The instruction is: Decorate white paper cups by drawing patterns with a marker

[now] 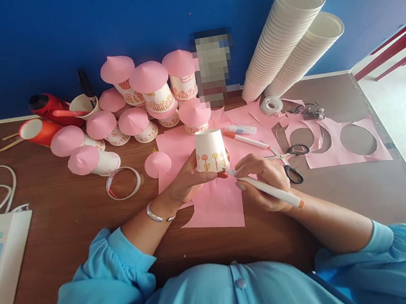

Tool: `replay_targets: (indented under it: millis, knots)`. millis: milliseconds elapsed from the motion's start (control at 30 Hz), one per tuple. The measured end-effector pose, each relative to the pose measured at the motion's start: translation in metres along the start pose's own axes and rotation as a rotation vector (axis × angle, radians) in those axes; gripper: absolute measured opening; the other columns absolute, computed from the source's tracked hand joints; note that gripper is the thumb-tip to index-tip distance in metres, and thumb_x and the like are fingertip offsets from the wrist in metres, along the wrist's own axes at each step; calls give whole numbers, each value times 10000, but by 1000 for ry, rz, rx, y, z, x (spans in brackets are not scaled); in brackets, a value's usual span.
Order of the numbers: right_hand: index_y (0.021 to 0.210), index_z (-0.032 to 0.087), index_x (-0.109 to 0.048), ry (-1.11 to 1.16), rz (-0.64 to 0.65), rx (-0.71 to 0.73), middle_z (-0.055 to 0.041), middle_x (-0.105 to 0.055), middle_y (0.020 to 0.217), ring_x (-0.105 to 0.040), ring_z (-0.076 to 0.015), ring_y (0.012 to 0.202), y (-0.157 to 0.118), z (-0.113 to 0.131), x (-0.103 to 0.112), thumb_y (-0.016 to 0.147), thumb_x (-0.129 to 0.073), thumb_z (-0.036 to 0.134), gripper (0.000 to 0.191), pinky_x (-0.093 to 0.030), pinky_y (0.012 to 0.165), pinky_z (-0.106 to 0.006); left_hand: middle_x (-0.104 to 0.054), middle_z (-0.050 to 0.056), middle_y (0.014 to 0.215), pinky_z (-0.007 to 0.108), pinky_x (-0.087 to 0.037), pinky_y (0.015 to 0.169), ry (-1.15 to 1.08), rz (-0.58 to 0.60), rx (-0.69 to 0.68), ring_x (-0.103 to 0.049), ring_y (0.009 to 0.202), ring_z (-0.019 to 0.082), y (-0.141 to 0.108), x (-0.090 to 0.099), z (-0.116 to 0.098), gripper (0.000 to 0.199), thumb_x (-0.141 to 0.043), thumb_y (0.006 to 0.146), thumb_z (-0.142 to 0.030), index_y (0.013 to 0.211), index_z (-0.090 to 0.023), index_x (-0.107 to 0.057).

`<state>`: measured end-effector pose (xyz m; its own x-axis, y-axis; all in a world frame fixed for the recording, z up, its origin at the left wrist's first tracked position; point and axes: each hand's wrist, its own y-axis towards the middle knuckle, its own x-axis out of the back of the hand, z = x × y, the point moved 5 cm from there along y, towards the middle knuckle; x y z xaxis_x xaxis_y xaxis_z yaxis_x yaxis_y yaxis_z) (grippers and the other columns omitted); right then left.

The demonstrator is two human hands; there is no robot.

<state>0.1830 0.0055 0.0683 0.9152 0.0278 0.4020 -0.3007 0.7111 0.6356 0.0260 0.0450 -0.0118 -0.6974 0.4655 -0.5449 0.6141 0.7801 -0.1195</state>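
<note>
Paper cup (208, 143), upside down and drawn with orange and yellow flowers near its rim, is held above the middle of the worktop (84, 234), over pink paper (222, 208). Of the two hands, the left hand (186, 181) curls narrowly around its left side, thumb along the rim; the right hand (265, 178) pinches a white marker (266, 189), nib at the rim's lower right, though contact is hard to tell. Close behind, cups with pink cone roofs (149, 78) crowd toward the back edge, while a loose pink cone (158, 164) lies left of the cup. A glue stick (241, 129) and a second marker (251, 141) lie just behind the right hand, with open scissors (285, 158) to its right. Stacked white cups (281, 40) lean at the back edge toward the right; a power strip (8, 257) sits by the left edge.
</note>
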Motion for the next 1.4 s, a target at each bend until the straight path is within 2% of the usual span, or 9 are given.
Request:
replay_targets:
  millis: [267,467,733,967,1133,1400]
  knots:
    - [969,218,-588,-12,3,9,-27,-642,770,-654,-165,679,0,0,0,877,-602,120,135,-540,563,-277,-723,74,1098,352,-549,863,-13,-5,-10,-694,1008,222,0,-3,-3,403,-787,791,-220,1165,-208,-638]
    - [970,217,-581,-30,7,19,-23,-641,767,-663,-165,683,1,1,0,883,-604,123,130,-535,551,-269,-717,84,1109,334,-539,854,8,-6,-14,-687,980,204,1,0,1,385,-793,787,-216,1141,-188,-645]
    - [975,219,-572,-41,17,18,-24,-640,771,-667,-167,691,0,1,-1,898,-599,135,117,-545,558,-280,-705,67,1140,327,-530,830,20,-11,-23,-672,950,190,1,1,3,450,-812,775,-225,1183,-221,-621]
    - [989,222,-571,-27,15,19,-24,-637,781,-666,-168,706,0,0,0,888,-604,120,147,-540,563,-274,-695,46,1087,346,-548,868,48,-18,-21,-678,978,200,-1,-2,-1,489,-808,783,-214,1223,-239,-595]
    - [1007,210,-573,-28,6,36,-37,-641,801,-661,-176,723,-1,-1,0,887,-613,115,158,-551,577,-290,-698,37,1032,361,-557,844,64,-37,-24,-692,911,198,-1,-3,-4,486,-827,762,-234,1187,-235,-590]
    - [1105,218,-586,-25,-78,38,-61,-681,862,-686,-202,789,-6,-6,1,926,-598,165,186,-586,620,-330,-693,51,1099,365,-558,862,88,-67,-42,-682,964,205,0,-6,-9,498,-845,741,-264,1176,-246,-604]
